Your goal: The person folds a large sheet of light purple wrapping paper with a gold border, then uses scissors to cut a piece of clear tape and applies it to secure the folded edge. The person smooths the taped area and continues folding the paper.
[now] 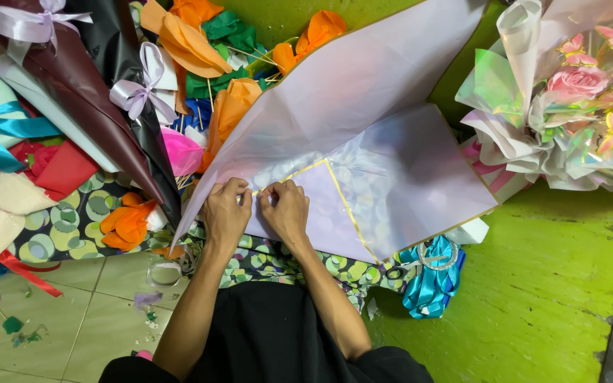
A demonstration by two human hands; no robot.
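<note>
Head view: we see left hand (225, 213) and right hand (285, 211), each grip pinched on the gold-edged corner of the lilac wrapping sheet (363, 142), centre. Folding step, we judge; next needs a firm crease. Pink bouquet (576, 85) at 2 o'clock.

Green floor (533, 298) lying open at right, tiled floor (72, 312) partly free at left, wrapped bouquets (72, 85) crowding left, pink bouquet (576, 92) blocking upper right, lilac wrapping sheet (391, 142) covering the middle.

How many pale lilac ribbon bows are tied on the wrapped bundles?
2: one lilac bow at the top left corner, another lilac bow lower right of it, beside the orange paper flowers. Others may be hidden.
</note>
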